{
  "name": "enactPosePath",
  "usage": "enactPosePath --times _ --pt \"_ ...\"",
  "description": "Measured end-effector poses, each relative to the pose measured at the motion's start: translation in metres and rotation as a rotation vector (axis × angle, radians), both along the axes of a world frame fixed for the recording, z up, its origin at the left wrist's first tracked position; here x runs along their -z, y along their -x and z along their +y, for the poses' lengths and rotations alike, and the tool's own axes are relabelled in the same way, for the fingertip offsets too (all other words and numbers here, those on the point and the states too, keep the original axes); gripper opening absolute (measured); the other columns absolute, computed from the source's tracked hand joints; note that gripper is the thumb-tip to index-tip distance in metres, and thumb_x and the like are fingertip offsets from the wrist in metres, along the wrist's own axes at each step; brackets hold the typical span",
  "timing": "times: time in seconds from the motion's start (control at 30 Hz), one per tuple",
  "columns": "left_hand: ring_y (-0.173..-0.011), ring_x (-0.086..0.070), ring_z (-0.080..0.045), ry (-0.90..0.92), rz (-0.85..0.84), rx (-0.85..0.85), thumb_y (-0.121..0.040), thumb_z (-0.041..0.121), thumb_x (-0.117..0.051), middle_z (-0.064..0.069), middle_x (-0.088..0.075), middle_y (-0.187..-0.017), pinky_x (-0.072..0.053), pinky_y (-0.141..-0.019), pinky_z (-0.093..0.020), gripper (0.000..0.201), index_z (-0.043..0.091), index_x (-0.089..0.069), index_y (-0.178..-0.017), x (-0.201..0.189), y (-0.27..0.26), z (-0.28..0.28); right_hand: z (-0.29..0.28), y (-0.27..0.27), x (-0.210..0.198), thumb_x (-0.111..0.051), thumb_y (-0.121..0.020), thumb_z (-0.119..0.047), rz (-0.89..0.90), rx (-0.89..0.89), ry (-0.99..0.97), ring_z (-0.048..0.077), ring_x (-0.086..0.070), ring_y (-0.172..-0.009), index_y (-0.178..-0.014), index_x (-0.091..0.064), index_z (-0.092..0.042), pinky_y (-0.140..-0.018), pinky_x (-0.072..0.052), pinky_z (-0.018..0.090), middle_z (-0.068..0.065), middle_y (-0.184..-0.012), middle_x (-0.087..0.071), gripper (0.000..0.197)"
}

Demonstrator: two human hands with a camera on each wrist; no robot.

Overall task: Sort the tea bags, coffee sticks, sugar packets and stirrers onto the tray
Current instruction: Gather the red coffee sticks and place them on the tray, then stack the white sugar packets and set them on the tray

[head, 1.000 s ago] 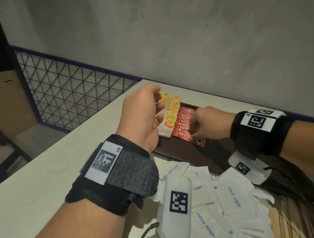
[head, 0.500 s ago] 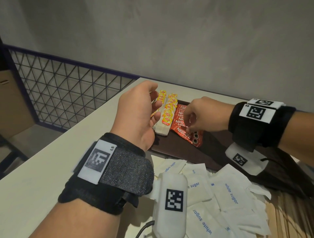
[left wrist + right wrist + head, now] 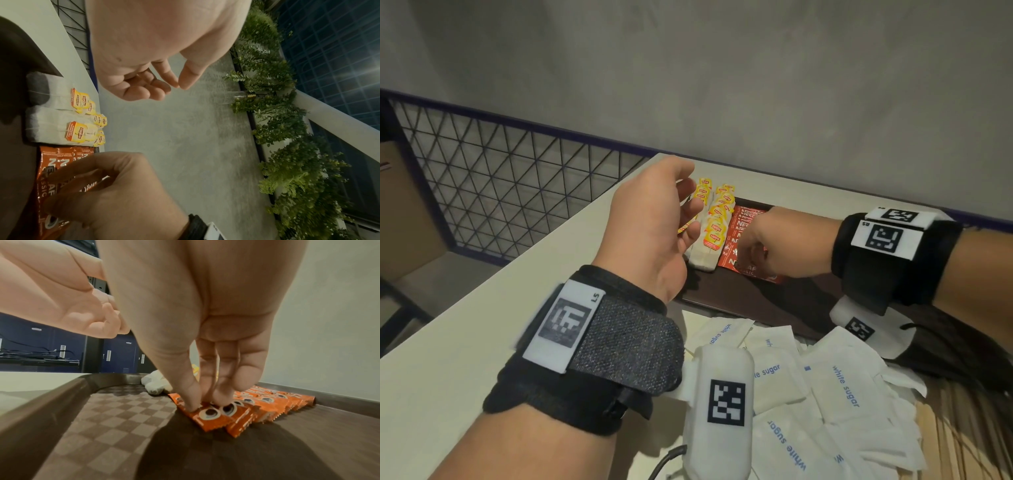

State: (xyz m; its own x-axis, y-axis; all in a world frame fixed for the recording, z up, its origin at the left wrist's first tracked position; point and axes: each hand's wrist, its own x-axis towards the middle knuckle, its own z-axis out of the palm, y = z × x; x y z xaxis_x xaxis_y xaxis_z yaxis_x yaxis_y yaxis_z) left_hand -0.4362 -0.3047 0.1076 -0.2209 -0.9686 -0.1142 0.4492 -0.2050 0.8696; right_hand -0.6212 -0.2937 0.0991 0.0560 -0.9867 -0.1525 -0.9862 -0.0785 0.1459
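On the tray [image 3: 51,395], beside the tea bags [image 3: 710,236], the right hand [image 3: 780,246] fingertips press light, slippery coffee sticks [image 3: 242,408], best pinched mid-length; the left hand [image 3: 650,233] hovers loosely curled, empty.

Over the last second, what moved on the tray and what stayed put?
The right hand slid nearer along the coffee sticks and now presses fingertips on the nearest ones. The left hand hovers empty as before. Tea bags, sugar packets and tray are unchanged.
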Motion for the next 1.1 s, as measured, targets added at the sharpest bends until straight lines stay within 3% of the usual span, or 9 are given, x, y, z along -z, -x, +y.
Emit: enactPosePath --times 0.1,0.23,0.37,0.6,0.7,0.77,0.83,0.97,1.1 --pt "-0.069 -0.059 -0.009 0.002 -0.01 0.008 -0.094 0.025 -0.064 0.007 -0.065 -0.082 -0.046 -0.058 -0.025 0.005 0.024 -0.063 -0.09 0.001 0.0 -0.002 0.002 -0.002 -0.002 -0.059 -0.091 -0.005 0.0 0.003 0.011 0.016 -0.064 -0.087 -0.115 -0.073 -0.027 -0.077 -0.059 0.033 -0.003 -0.104 -0.072 0.036" --pt "-0.065 -0.058 -0.008 0.038 -0.017 0.053 -0.094 0.027 -0.063 0.008 -0.063 -0.08 -0.045 -0.056 -0.023 0.006 0.023 -0.062 -0.089 -0.005 -0.003 0.0 0.013 -0.003 -0.023 -0.067 -0.093 -0.024 -0.098 0.008 0.108 0.006 -0.059 -0.078 -0.107 -0.073 -0.03 -0.062 -0.044 0.021 -0.008 -0.095 -0.067 0.017" --pt "-0.066 -0.059 -0.009 0.227 -0.126 0.131 -0.095 0.028 -0.062 0.007 -0.062 -0.081 -0.044 -0.06 -0.025 0.007 0.023 -0.06 -0.091 -0.015 -0.004 0.011 0.055 -0.003 -0.046 -0.069 -0.091 -0.04 -0.232 0.085 0.148 0.005 -0.057 -0.073 -0.096 -0.074 -0.032 -0.06 -0.039 0.023 -0.012 -0.085 -0.064 0.011" --pt "-0.078 -0.063 -0.015 0.592 -0.714 0.383 -0.095 0.036 -0.068 0.001 -0.072 -0.089 -0.047 -0.073 -0.037 0.018 0.018 -0.07 -0.096 -0.037 -0.016 0.048 0.139 -0.005 -0.04 -0.072 -0.073 -0.073 -0.159 0.249 -0.287 0.005 -0.056 -0.089 -0.126 -0.054 -0.035 -0.077 -0.051 0.027 -0.02 -0.101 -0.053 0.067" --pt "-0.083 -0.066 -0.015 0.755 -1.095 0.524 -0.092 0.047 -0.07 0.001 -0.074 -0.094 -0.055 -0.079 -0.041 0.026 0.022 -0.07 -0.098 -0.033 -0.037 0.075 0.161 -0.016 -0.021 -0.076 -0.077 -0.064 -0.133 0.234 -0.222 0.013 -0.058 -0.099 -0.131 -0.054 -0.035 -0.087 -0.057 0.037 -0.01 -0.117 -0.056 0.066" --pt "-0.088 -0.065 -0.01 0.856 -1.407 0.627 -0.089 0.06 -0.066 0.008 -0.069 -0.1 -0.054 -0.082 -0.035 0.033 0.031 -0.065 -0.104 -0.027 -0.057 0.097 0.171 -0.028 -0.01 -0.076 -0.083 -0.051 -0.15 0.229 -0.114 0.017 -0.057 -0.101 -0.133 -0.055 -0.032 -0.088 -0.056 0.037 -0.005 -0.121 -0.058 0.057" --pt "-0.094 -0.062 -0.006 0.863 -1.593 0.76 -0.084 0.07 -0.064 0.013 -0.063 -0.11 -0.052 -0.085 -0.031 0.046 0.037 -0.058 -0.115 -0.014 -0.075 0.116 0.178 -0.037 -0.005 -0.076 -0.085 -0.039 -0.204 0.24 -0.02 0.016 -0.056 -0.1 -0.134 -0.056 -0.03 -0.087 -0.056 0.035 -0.003 -0.123 -0.058 0.054" --pt "-0.103 -0.057 -0.011 0.9 -1.748 0.821 -0.076 0.075 -0.066 0.014 -0.049 -0.117 -0.052 -0.094 -0.037 0.061 0.04 -0.05 -0.125 0.021 -0.099 0.145 0.185 -0.043 -0.001 -0.084 -0.079 -0.03 -0.309 0.261 0.042 0.017 -0.059 -0.103 -0.131 -0.057 -0.031 -0.088 -0.057 0.036 -0.004 -0.124 -0.059 0.059" --pt "-0.1 -0.057 -0.015 1.003 -1.711 0.679 -0.09 0.059 -0.063 0.01 -0.05 -0.111 -0.05 -0.089 -0.032 0.037 0.036 -0.056 -0.118 0.036 -0.101 0.15 0.193 -0.041 -0.003 -0.083 -0.082 -0.018 -0.705 0.354 0.035 0.015 -0.07 -0.073 -0.12 -0.065 -0.024 -0.062 -0.061 0.027 0.006 -0.108 -0.065 0.043"
